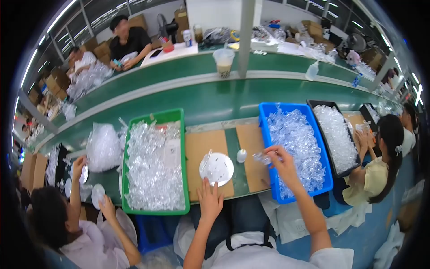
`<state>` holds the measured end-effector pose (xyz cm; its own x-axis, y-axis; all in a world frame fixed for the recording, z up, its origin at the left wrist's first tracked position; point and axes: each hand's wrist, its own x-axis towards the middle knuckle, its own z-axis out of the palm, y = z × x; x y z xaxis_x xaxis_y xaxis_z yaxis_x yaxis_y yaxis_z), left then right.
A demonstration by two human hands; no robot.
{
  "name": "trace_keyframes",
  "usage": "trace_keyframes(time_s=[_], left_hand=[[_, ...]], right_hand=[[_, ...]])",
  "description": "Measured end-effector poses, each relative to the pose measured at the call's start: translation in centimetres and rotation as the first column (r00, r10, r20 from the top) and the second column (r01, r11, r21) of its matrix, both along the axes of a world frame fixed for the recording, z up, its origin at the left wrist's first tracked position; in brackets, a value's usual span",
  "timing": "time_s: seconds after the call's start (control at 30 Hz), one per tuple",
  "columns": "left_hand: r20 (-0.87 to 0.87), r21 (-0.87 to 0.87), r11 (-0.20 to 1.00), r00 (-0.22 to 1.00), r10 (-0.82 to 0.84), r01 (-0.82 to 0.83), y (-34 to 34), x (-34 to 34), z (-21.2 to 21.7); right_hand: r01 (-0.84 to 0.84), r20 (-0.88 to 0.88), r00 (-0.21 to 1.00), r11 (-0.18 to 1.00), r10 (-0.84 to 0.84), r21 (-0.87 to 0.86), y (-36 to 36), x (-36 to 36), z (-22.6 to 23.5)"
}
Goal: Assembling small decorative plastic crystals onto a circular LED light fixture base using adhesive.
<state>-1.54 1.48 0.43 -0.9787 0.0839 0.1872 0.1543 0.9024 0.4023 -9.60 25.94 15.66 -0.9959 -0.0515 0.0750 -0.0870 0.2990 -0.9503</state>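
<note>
My left hand [209,200] lies with fingers spread at the near rim of a round white plate [226,172]; its fingertips reach the rim or stop just short. A small clear plastic part [208,158] stands on the plate's far left side, and several small dark marks or holes dot its surface. Over the left edge of the blue bin [293,197], my right hand [283,165] pinches a clear plastic piece [260,158] between thumb and fingers. The bin is heaped with similar clear pieces [298,134]. Between my hands stands a small white bottle [242,155].
A green bin [182,179] of clear parts stands left, a black tray [357,163] of them right. Cardboard sheets [195,143] lie on the green bench. Co-workers [85,233] sit close on both sides. A drink cup [223,62] stands beyond, beside an upright post [246,40].
</note>
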Motion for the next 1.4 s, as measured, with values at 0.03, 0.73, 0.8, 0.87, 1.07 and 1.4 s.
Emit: trace_keyframes(time_s=[0.03, 0.73, 0.8, 0.87, 1.07, 1.4], left_hand=[[0.024, 0.000, 1.000, 1.000, 0.012, -0.012, 0.2, -0.2, 0.2], [-0.049, 0.022, 1.000, 0.999, 0.014, -0.013, 0.4, 0.2, -0.2], [-0.041, 0.044, 0.999, 0.999, 0.021, -0.019, 0.2, 0.1, -0.2], [-0.055, 0.111, 0.993, 0.997, 0.045, -0.038, 0.2, 0.0, 0.0], [-0.211, -0.004, 0.982, 0.960, 0.182, -0.188, 1.0, -2.2, 0.5], [-0.201, -0.033, 0.974, 0.956, 0.215, -0.226, 1.5, -2.4, 0.5]], right_hand=[[-0.027, 0.068, 0.997, 0.999, 0.030, -0.041, -1.9, 1.0, -1.2], [-0.172, -0.396, 0.822, 0.842, 0.409, 0.512, -9.9, -0.3, -11.2], [-0.159, -0.317, 0.876, 0.837, 0.365, 0.524, -9.8, -0.3, -11.7], [-0.150, -0.323, 0.870, 0.824, 0.373, 0.547, -9.7, -0.2, -11.9], [-0.101, -0.436, 0.808, 0.821, 0.398, 0.562, -9.2, -0.2, -11.4], [0.487, -0.416, 0.817, 0.864, -0.399, 0.127, -7.1, -3.1, -13.5]])
